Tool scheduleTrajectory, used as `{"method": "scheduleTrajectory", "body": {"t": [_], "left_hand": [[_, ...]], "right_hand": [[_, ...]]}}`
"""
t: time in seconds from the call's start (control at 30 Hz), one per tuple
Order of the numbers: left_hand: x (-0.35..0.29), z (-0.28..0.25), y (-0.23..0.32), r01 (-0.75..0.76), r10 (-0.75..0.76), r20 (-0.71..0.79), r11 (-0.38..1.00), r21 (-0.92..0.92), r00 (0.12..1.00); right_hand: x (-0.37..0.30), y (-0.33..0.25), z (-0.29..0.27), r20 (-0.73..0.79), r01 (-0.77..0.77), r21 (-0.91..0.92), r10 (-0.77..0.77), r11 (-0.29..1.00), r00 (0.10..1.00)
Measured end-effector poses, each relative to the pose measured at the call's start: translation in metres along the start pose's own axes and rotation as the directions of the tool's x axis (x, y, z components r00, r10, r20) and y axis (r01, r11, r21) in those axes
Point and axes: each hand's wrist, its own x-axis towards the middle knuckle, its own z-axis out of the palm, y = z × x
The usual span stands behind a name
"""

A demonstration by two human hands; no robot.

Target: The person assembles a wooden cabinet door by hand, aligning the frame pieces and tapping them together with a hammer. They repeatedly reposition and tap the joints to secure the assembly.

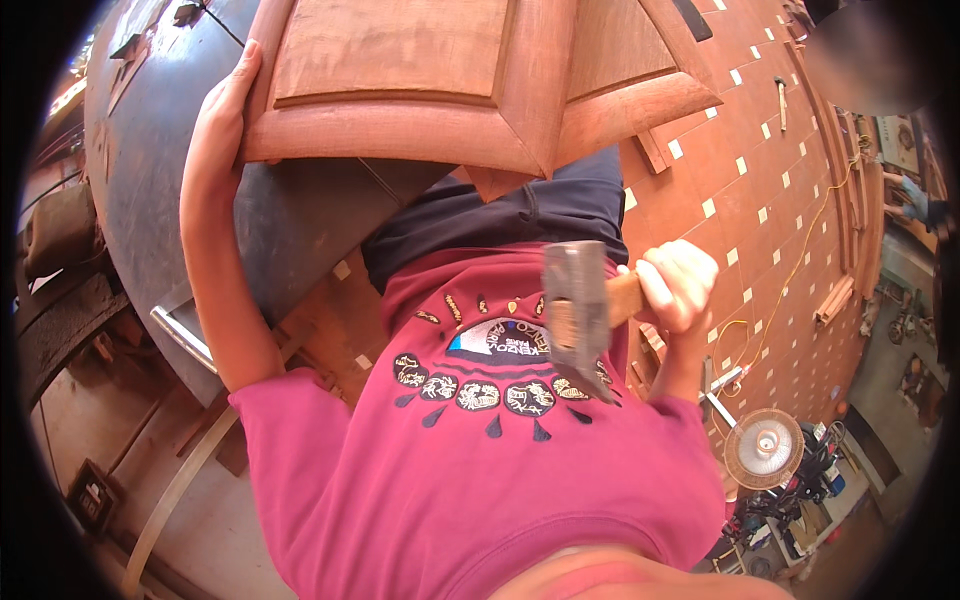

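Observation:
In the head view, my left hand (228, 100) grips the left edge of a reddish-brown framed wooden panel (390, 50); part of its fingers is hidden by the wood. My right hand (680, 287) is closed round the wooden handle of a hammer (577, 305). The hammer's dark metal head is raised in front of my chest, apart from the panel. Under the panel's right side, a second framed wooden panel (625, 115) sticks out at an angle. Both panels lie near my waist, partly over a dark work table (290, 215).
Right of me is a reddish tiled floor (690, 190) with small pale squares. Another hammer-like tool (781, 104) lies on it, along with a thin yellow cord (808, 250) and several wooden strips (835, 298). A round fan (764, 447) stands at the lower right. Another person (915, 205) is at the far right.

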Motion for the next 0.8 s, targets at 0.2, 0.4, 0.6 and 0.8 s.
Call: {"method": "scheduleTrajectory", "body": {"t": [0.2,0.4,0.6,0.8], "left_hand": [[-0.005,-0.004,0.005,0.004,-0.01,0.053,0.993,0.12,0.999],[0.007,-0.002,-0.012,-0.015,0.018,-0.061,0.998,0.057,0.998],[-0.002,-0.008,-0.003,0.016,-0.021,0.038,0.993,0.121,0.999],[0.009,-0.009,-0.01,0.006,-0.008,0.021,0.995,0.104,1.0]], "right_hand": [[0.05,0.022,-0.026,0.291,0.373,-0.26,-0.296,0.891,0.91],[0.072,0.015,-0.038,0.501,0.354,-0.364,-0.14,0.861,0.854],[0.066,0.001,-0.039,0.256,0.311,-0.227,-0.252,0.923,0.933],[0.077,-0.001,-0.033,0.344,0.285,-0.408,-0.143,0.867,0.928]]}}
